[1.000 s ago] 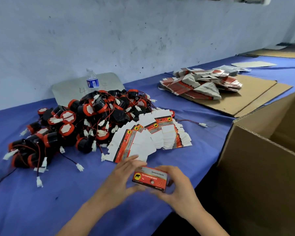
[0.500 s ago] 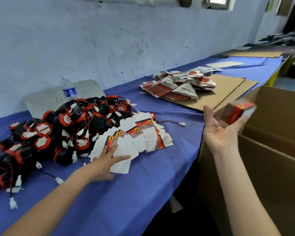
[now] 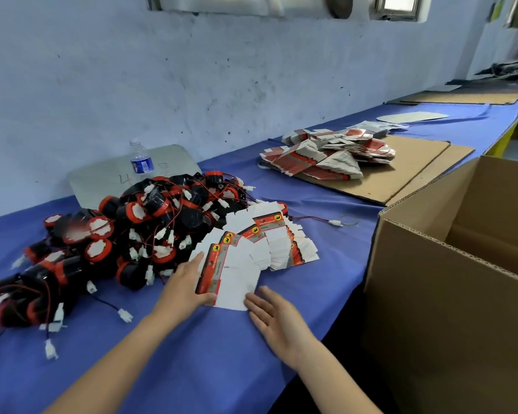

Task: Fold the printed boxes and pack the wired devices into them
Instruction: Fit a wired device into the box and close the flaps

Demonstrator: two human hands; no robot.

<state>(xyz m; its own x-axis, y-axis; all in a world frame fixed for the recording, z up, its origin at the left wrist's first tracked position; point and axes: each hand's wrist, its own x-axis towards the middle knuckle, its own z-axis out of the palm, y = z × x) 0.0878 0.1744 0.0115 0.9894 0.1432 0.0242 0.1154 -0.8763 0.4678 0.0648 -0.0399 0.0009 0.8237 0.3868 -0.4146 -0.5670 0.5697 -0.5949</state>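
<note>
1. The left hand (image 3: 186, 283) lies on the nearest flat box (image 3: 228, 279) at the front of the fanned stack of flat boxes (image 3: 269, 243). Its fingers rest across the red printed edge; whether the thumb curls under cannot be told.
2. The right hand (image 3: 277, 319) is spread, palm up and holding nothing, its fingertips just beside that box's white corner.
3. The pile of wired devices (image 3: 126, 234), black and red with white plugs, lies just left of the stack on the blue table cover (image 3: 192, 363).
4. An open cardboard carton (image 3: 449, 294) stands at the right.
5. A second heap of flat boxes (image 3: 326, 156) lies on a cardboard sheet (image 3: 401, 171) farther back.
</note>
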